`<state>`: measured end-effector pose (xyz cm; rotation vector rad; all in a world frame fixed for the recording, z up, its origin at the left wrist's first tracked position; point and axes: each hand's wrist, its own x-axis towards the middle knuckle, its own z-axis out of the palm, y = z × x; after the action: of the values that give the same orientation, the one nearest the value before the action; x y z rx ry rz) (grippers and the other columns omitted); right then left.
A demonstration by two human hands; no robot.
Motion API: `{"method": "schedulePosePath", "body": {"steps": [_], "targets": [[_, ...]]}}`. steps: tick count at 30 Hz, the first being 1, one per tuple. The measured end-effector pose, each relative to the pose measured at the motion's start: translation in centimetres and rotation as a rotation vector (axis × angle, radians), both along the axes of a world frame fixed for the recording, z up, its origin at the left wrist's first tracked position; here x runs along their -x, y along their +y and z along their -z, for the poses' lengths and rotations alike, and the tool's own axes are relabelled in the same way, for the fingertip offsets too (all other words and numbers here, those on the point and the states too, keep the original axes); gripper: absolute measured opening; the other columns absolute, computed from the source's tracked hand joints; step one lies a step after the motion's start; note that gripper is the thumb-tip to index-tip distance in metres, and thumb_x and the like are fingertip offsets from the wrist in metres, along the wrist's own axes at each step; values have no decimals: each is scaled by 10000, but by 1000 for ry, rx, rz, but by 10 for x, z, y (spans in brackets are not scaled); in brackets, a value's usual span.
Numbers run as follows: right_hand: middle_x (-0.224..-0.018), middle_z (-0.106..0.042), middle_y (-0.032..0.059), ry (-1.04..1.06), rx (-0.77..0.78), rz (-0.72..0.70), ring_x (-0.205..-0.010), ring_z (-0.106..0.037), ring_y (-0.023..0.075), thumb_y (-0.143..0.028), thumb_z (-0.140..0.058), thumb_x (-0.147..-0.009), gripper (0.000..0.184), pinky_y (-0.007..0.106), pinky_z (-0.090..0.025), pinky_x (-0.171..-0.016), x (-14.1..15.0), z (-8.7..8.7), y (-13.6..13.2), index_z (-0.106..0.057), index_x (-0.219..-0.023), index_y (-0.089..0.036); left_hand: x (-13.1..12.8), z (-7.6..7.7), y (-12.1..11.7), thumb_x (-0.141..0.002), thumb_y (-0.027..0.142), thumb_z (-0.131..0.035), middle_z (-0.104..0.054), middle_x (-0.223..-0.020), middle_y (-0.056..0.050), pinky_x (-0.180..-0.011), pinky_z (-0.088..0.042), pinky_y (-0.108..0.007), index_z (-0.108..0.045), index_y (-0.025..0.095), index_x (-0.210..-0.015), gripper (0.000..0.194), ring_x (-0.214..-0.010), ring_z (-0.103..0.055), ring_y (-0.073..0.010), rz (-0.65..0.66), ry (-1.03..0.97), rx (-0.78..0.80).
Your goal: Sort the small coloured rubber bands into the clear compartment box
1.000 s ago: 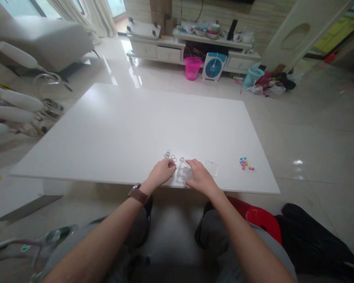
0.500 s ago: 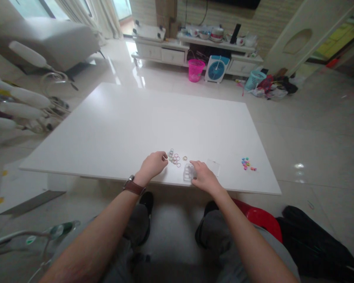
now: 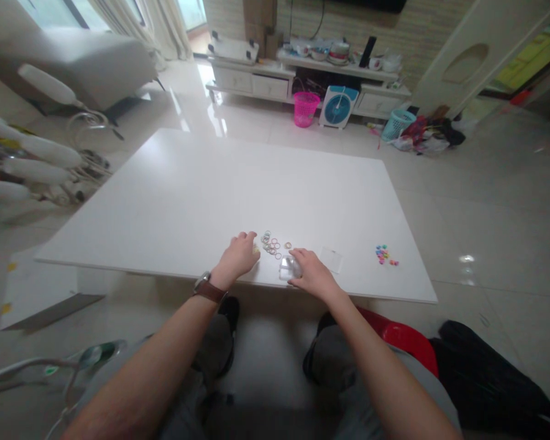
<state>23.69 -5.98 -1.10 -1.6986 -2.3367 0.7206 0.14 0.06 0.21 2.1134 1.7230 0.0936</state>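
My left hand [image 3: 237, 256] rests on the white table [image 3: 201, 195] near its front edge, fingers curled over a small pale yellow thing at the fingertips. Just right of it lie several small coloured rubber bands [image 3: 272, 244]. My right hand [image 3: 312, 274] is closed round a small clear plastic container [image 3: 286, 266] on the table. A clear flat lid [image 3: 330, 259] lies to the right of that hand. A wristwatch with a brown strap [image 3: 207, 287] is on my left wrist.
A little heap of coloured beads [image 3: 384, 254] lies near the table's right edge. A red stool [image 3: 401, 339] and a black bag [image 3: 486, 379] are by my right leg. A pink basket [image 3: 305, 108] and a blue fan [image 3: 338, 106] stand by the far cabinet.
My left hand has moved left off the container and past the rubber bands, which now lie uncovered. My right hand has stayed on the container, drawing it slightly nearer the edge.
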Motion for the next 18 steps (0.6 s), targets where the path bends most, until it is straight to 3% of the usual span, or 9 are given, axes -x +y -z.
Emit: {"method": "schedulePosePath", "body": {"steps": [4, 12, 18], "targets": [[-1425, -498, 125, -29, -2, 26, -1267, -465, 266, -187, -735, -760, 699, 401, -417, -1085, 1, -1, -5, -497, -1417, -162, 5, 1, -7, -913, 322, -531, -567, -1298, -174, -1004, -463, -423, -496, 156, -1376, 494, -1198, -547, -324, -5, 49, -3], [-1368, -529, 136, -39, 25, 5, -1185, -528, 246, -124, -640, -810, 425, 380, -448, -1041, 1, 6, -6, -619, -1235, -135, 1, 2, -7, -870, 218, -545, -555, -1279, -200, -971, -478, -401, -554, 121, -1245, 387, -1167, -578, -325, 58, 153, 101], [-1369, -526, 125, -50, 49, -8, -1184, -526, 233, -111, -635, -836, 426, 367, -445, -1045, 5, 0, -1, -601, -1258, -148, -3, 3, 3, -893, 212, -504, -598, -1234, -171, -911, -499, -396, -553, 165, -1260, 373, -1115, -600, -307, 67, 198, 166]]}}
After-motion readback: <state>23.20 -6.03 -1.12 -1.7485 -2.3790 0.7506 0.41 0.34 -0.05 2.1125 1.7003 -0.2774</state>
